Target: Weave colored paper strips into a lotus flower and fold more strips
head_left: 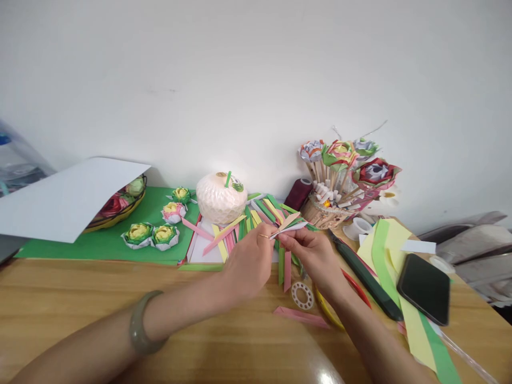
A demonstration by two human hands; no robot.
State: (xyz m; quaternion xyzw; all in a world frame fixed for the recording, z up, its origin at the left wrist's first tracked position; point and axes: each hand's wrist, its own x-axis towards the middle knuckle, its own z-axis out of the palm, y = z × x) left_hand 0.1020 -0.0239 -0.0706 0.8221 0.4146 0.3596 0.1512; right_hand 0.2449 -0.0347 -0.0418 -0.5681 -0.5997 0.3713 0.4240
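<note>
My left hand (pixel 253 261), wearing a ring, pinches one end of a folded white paper strip (pixel 295 227). The fingertips of my right hand (pixel 316 255) are closed on the strip's lower edge, close to the left fingertips. Both hands are above the table, in front of a pile of folded paper strips (pixel 221 237) in pink, yellow and green. Below the hands lie a white ring with holes (pixel 302 296) and a loose pink strip (pixel 301 317). My fingers partly cover the white strip.
Paper lotus flowers (pixel 138 234) sit on a green sheet (pixel 100 250) at left, near a basket (pixel 138 205). A coconut (pixel 222 198) stands behind the pile. At right are a container of stick flowers (pixel 326 210), a dark-green cutter (pixel 366 274) and a phone (pixel 424 288).
</note>
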